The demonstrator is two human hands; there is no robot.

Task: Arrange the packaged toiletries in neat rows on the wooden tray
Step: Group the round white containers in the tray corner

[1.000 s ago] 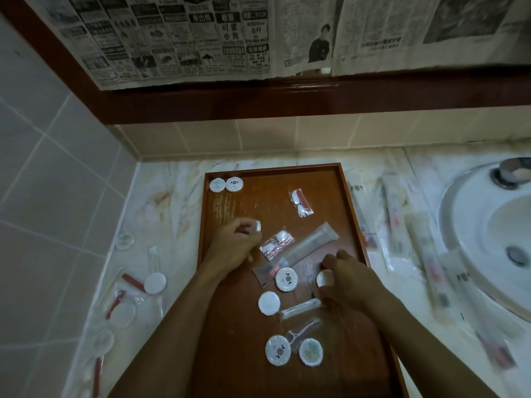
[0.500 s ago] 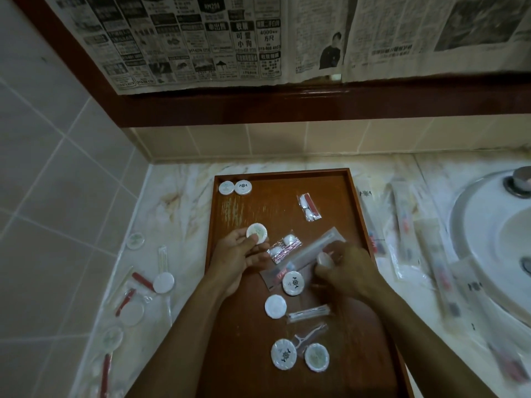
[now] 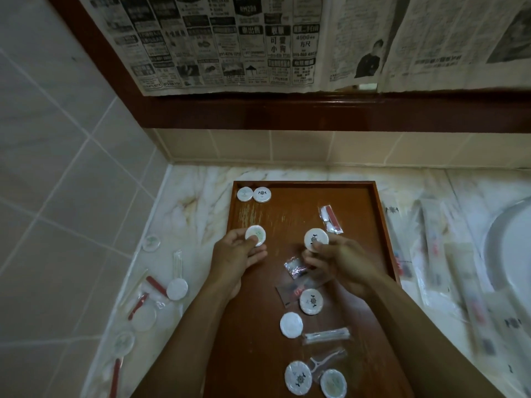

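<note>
The wooden tray (image 3: pixel 370 214) lies on the marble counter. Two round white soaps (image 3: pixel 254 194) sit side by side in its far left corner. My left hand (image 3: pixel 238 257) holds a round soap with a pale green print (image 3: pixel 255 235) over the tray's left side. My right hand (image 3: pixel 342 262) holds a round soap with a dark emblem (image 3: pixel 316 239) above the tray's middle. Under my right hand lie a small clear packet (image 3: pixel 294 267) and a long clear sachet. Nearer me on the tray are more round soaps (image 3: pixel 311 301), a cotton-bud packet (image 3: pixel 327 336) and a floss pick packet (image 3: pixel 327 359). A red-and-white packet (image 3: pixel 330 219) lies at the tray's far right.
Left of the tray the counter holds loose round soaps (image 3: pixel 176 288), red-handled items and clear packets. Right of the tray lie several long clear packets (image 3: pixel 431 248) beside the white sink basin (image 3: pixel 505 254). Tiled walls stand at the left and back, with a newspaper-covered mirror above.
Both hands have lifted and moved toward the tray's far end, each with a round soap. My right hand picked its soap off the tray. The view has tilted up.
</note>
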